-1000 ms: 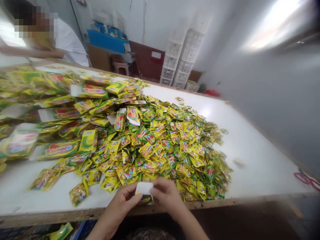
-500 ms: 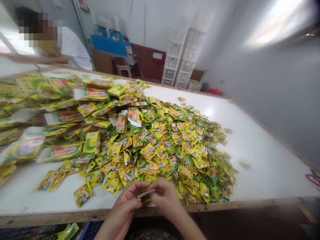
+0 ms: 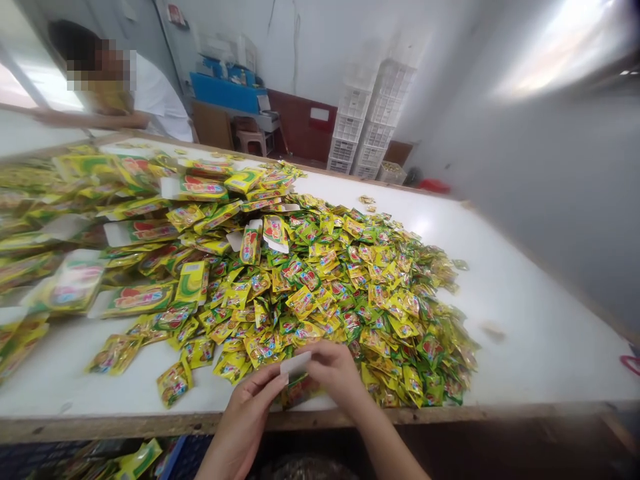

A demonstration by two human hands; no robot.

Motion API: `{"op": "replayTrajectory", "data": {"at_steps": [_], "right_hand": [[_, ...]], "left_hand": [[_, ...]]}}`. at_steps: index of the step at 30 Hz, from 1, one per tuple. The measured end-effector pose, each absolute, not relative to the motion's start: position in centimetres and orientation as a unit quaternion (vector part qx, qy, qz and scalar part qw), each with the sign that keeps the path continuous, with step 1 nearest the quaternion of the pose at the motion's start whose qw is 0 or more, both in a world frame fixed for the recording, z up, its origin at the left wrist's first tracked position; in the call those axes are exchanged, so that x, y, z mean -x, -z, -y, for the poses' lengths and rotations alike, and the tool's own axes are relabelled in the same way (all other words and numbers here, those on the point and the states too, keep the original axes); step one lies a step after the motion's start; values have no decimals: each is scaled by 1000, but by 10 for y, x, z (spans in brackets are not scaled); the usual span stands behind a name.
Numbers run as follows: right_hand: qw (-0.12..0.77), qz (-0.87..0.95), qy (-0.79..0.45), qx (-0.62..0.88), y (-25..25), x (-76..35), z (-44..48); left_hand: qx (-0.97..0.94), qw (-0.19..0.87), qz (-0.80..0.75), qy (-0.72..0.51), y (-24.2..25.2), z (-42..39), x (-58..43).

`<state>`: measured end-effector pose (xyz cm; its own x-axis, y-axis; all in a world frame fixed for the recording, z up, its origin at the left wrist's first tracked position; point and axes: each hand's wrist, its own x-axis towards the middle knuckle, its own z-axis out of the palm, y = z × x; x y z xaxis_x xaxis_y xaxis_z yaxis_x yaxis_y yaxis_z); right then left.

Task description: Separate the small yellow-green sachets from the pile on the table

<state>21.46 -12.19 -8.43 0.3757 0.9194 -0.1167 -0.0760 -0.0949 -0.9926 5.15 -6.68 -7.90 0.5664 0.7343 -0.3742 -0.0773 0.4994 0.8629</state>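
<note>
At table (image 3: 525,333) edge, left hand (image 3: 249,408) and right hand (image 3: 338,373) pinching one white carton (image 3: 296,365), one sachet heap (image 3: 350,280) behind

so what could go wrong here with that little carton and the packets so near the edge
The carton is pinched only by the fingertips of the left hand and right hand, just above the table's near edge; a slip could drop it off the table. The packet pile reaches that edge beside the right hand, so a wrist brush could push packets over.
</note>
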Motion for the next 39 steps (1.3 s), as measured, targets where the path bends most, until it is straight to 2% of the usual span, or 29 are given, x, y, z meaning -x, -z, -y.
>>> {"op": "replayTrajectory", "data": {"at_steps": [5, 9, 14, 16, 21, 26, 30, 33, 35, 37, 39], "right_hand": [[586, 421, -412, 556, 70, -223, 129], [590, 372, -431, 573, 73, -228, 131], [593, 360, -409, 593, 83, -227, 130], [599, 364, -380, 604, 85, -228, 130], [606, 395, -356, 592, 85, -231, 133], [594, 484, -262, 587, 89, -223, 156], [542, 553, -230, 590, 85, -226, 168], [495, 609, -215, 581, 67, -245, 138], [477, 619, -118, 613, 50, -261, 99], [389, 638, -45, 663, 33, -274, 56], [298, 647, -22, 702, 20, -285, 21]], "left_hand": [[-537, 672, -420, -288, 93, 60, -52], [-638, 578, -410, -302, 106, 58, -52], [-645, 564, -405, -319, 105, 60, -63], [-659, 559, -389, -320, 103, 58, -67], [-759, 470, -305, -333, 103, 51, -67], [-811, 439, -198, -333, 108, 51, -56], [-809, 456, -142, -342, 118, 57, -54], [-815, 442, -171, -332, 124, 63, -60], [-813, 423, -220, -334, 122, 67, -61], [-775, 413, -312, -363, 114, 68, -51], [-696, 420, -416, -408, 101, 66, -26]]}}
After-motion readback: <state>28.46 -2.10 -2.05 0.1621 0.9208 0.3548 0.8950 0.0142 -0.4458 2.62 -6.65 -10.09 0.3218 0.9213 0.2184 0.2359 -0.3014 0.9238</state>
